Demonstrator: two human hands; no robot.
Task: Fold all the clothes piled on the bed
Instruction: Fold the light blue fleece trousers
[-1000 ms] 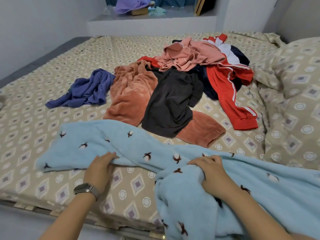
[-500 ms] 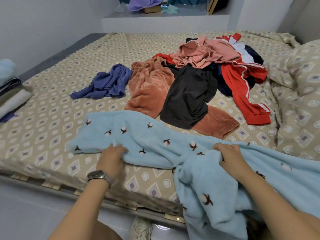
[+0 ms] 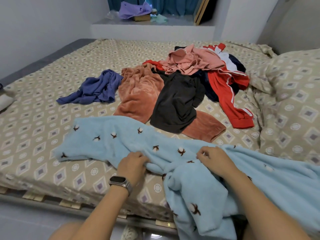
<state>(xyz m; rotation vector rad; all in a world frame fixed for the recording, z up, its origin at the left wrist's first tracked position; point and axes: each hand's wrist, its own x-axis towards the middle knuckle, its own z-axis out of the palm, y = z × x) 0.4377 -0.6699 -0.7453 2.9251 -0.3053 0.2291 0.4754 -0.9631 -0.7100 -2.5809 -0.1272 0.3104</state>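
Note:
A light blue fleece garment [image 3: 110,137] with small brown-and-white flower marks lies across the near edge of the bed [image 3: 34,132], part of it hanging over the edge at the lower right. My left hand [image 3: 132,166], with a watch on the wrist, grips its near edge. My right hand [image 3: 215,160] pinches a fold of the same garment further right. Behind lies the pile: a blue-purple top [image 3: 97,89], an orange fleece piece [image 3: 138,96], a dark brown garment [image 3: 174,104], a pink shirt [image 3: 188,63] and a red jacket with white stripes [image 3: 226,94].
A patterned pillow or duvet [image 3: 292,94] bulks up on the right of the bed. Folded items [image 3: 5,101] sit at the far left edge. A ledge [image 3: 152,26] behind the bed holds a purple cloth and a box. A shoe [image 3: 131,233] lies on the floor.
Both hands have moved closer together along the blue garment's near edge, the left one to the right. The camera view has shifted and the garment lies a bit flatter on the left.

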